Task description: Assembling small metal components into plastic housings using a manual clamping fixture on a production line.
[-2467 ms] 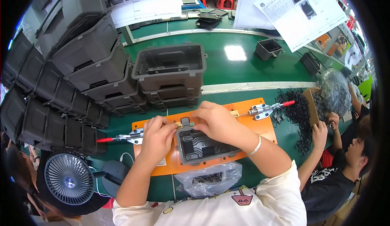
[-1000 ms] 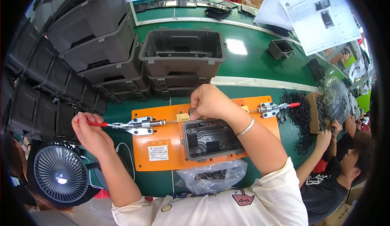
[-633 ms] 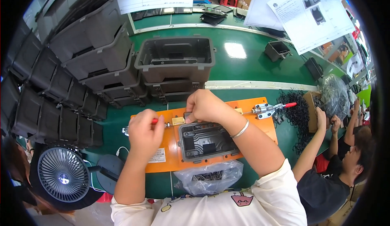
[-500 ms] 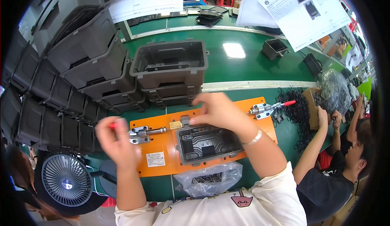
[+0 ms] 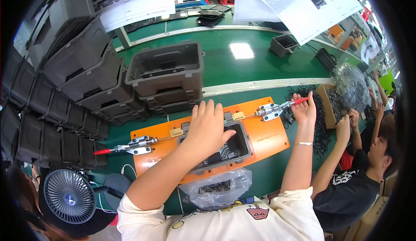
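A dark grey, rectangular, open-topped housing [image 5: 237,148] sits on a flat orange plate [image 5: 269,145] atop the green tabletop [image 5: 268,174]. A person's left hand [image 5: 208,126] lies over its far-left part, fingers extended, thumb spread. The right hand [image 5: 306,109], palm up, fingers loosely bent, touches the slim red handle [image 5: 300,100] of 1 of 2 silvery metal clamps [image 5: 268,112]; whether it grips cannot be told. Nearby lies a clear plastic bag [image 5: 236,184] of small metal parts.
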`<action>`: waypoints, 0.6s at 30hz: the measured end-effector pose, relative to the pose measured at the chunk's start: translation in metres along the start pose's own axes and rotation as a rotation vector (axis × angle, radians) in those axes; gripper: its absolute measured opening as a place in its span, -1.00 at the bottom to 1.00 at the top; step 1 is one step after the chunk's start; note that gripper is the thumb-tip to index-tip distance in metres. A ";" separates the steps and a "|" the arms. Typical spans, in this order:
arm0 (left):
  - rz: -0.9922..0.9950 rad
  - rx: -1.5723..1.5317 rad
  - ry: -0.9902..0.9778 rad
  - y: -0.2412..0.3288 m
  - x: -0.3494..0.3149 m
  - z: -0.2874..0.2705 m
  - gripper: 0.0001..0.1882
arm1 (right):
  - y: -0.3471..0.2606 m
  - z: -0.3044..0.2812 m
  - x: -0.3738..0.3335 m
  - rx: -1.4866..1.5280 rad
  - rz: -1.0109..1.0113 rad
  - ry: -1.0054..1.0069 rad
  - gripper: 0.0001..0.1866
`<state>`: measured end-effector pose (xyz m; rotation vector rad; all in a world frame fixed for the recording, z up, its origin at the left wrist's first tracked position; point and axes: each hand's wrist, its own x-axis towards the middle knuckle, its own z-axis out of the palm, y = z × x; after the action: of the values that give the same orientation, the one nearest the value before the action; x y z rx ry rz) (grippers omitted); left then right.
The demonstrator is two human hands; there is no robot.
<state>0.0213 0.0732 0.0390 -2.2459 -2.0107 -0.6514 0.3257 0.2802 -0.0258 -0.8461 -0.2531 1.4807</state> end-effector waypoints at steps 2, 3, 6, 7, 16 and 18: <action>-0.024 -0.016 -0.091 0.000 0.010 0.013 -0.38 | -0.007 0.009 0.001 -0.011 -0.114 -0.096 -0.55; -0.051 -0.121 -0.130 -0.002 0.013 0.016 -0.40 | -0.011 0.020 -0.007 -0.028 -0.171 -0.285 -0.56; -0.014 -0.183 -0.056 -0.008 0.011 0.029 -0.41 | -0.006 0.083 -0.060 -0.443 -0.492 -0.645 -0.50; -0.019 -0.188 -0.075 -0.008 0.011 0.029 -0.40 | 0.002 0.094 -0.074 -0.790 -0.533 -0.638 -0.51; -0.088 -0.155 -0.075 -0.002 0.001 0.017 -0.38 | 0.049 0.107 -0.111 -1.589 -0.889 -1.127 -0.69; -0.046 -0.131 0.041 0.011 -0.025 -0.005 -0.40 | 0.029 0.100 -0.101 -1.347 -0.918 -0.809 -0.74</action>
<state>0.0290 0.0467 0.0377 -2.2413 -2.0634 -0.8495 0.2279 0.2167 0.0597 -0.8483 -2.0880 0.5224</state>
